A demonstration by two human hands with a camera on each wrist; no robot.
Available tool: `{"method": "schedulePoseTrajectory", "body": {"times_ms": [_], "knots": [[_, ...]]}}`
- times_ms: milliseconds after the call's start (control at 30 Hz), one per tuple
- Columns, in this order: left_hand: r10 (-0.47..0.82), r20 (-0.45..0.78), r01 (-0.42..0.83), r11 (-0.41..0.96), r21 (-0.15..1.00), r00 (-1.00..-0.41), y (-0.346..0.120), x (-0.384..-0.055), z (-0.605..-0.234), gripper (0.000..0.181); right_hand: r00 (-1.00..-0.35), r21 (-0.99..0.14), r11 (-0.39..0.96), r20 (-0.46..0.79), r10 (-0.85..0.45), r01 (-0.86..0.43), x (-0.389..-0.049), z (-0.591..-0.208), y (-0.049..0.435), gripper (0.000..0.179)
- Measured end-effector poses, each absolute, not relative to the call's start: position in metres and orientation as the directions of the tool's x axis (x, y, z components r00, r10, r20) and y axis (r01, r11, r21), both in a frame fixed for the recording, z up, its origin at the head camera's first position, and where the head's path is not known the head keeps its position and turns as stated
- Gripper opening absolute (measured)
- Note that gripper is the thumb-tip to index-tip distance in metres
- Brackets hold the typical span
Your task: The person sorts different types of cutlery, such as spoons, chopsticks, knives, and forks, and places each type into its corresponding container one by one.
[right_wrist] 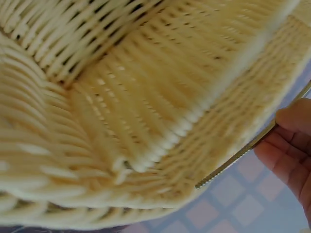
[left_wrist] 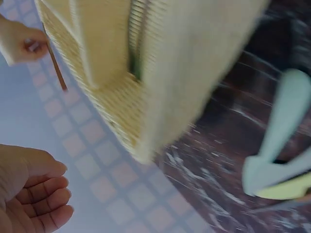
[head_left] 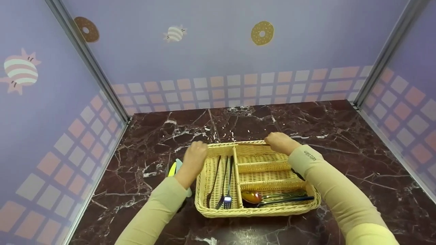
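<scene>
In the head view, my right hand (head_left: 280,142) is over the far rim of a wicker cutlery basket (head_left: 259,213). It pinches a thin, brownish-gold chopstick (right_wrist: 238,156) with a ridged end, held along that rim. My left hand (head_left: 195,157) hovers by the basket's far left corner, its fingers loosely curled with nothing in them, as the left wrist view shows. In the basket's left compartment lie a fork (head_left: 228,200) and other dark long-handled cutlery. A shiny coppery spoon (head_left: 251,197) and several handles lie in the nearest right compartment.
Left of the basket, partly behind my left arm, lie pale green and yellow utensils (left_wrist: 284,121) on the dark marbled tabletop (head_left: 136,190). Purple panels with a tile pattern (head_left: 218,86) stand at the back and both sides.
</scene>
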State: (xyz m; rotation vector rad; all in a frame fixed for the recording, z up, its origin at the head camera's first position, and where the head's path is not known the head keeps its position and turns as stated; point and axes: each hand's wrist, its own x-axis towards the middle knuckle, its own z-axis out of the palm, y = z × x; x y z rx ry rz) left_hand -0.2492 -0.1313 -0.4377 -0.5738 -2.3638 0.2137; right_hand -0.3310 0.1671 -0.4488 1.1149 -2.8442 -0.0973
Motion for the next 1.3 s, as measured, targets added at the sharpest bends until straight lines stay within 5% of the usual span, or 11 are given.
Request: {"method": "schedulePoseTrajectory", "body": {"times_ms": [400,700,1067,1300], "knots": [[0.268,0.515,0.269,0.96,-0.074,-0.814,-0.21,-0.231,-0.472,0.009,-0.699,0.32,0.633,-0.161,-0.697,-0.705,-0.336,-0.465,0.152,0.009],[0.243,0.471,0.254,0.966,-0.042,-0.848,-0.233,-0.22,-0.477,0.008,-0.703,0.426,0.609,-0.094,-0.705,-0.669,-0.338,-0.477,0.142,0.01],[0.13,0.324,0.174,0.978,0.112,-0.937,-0.243,-0.218,-0.477,0.006,-0.742,0.369,0.664,-0.122,-0.659,-0.651,-0.338,-0.471,0.14,0.015],[-0.145,-0.072,-0.161,0.912,0.378,-0.987,-0.257,-0.22,-0.468,0.016,-0.75,0.202,0.726,-0.084,-0.656,-0.657,-0.335,-0.436,0.149,0.006]]}}
